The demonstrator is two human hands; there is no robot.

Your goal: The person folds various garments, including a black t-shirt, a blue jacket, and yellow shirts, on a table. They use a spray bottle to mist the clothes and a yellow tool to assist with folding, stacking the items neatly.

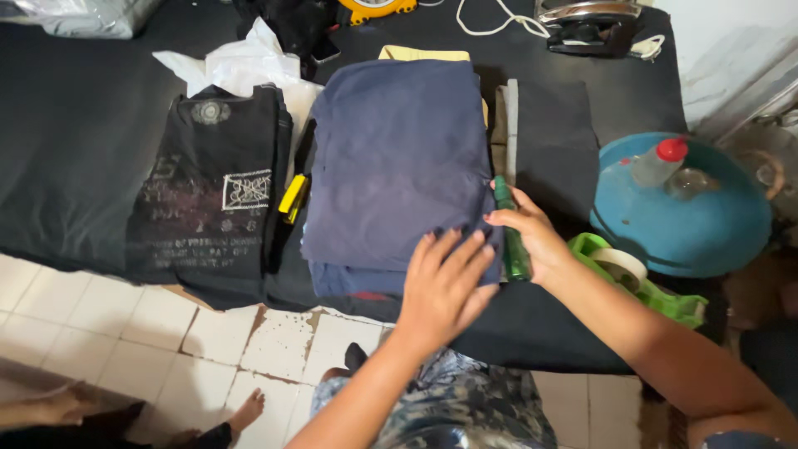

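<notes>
Left hand [445, 287]: forearm rises from the lower centre, palm down, fingers spread flat on the near right corner of the folded blue cloth [399, 166]. Nothing gripped; hand open, pressing.

Right hand [532, 237]: arm enters from the lower right, bent inward. Fingertips pinch the cloth's right edge; the hand lies over a green bottle [511, 241] that rests along that edge. Whether it grips the bottle cannot be told.

Blue cloth: folded stack at the middle of the black-covered table [75, 150], near edge close to the table's front.

Surroundings:
- Black printed shirt [212, 191], folded, just left of the stack.
- Yellow clip-like item [293, 198] in the gap between shirt and stack.
- White plastic bag [241, 62] behind the shirt.
- Iron [590, 25] at the far edge, with white cord.
- Blue round lid [690, 216] at right, carrying a clear bottle with red cap [657, 162].
- Green tape dispenser [640, 278] just beside the right forearm.
- Tiled floor [125, 333] below; another person's foot [245, 411] at lower left.
</notes>
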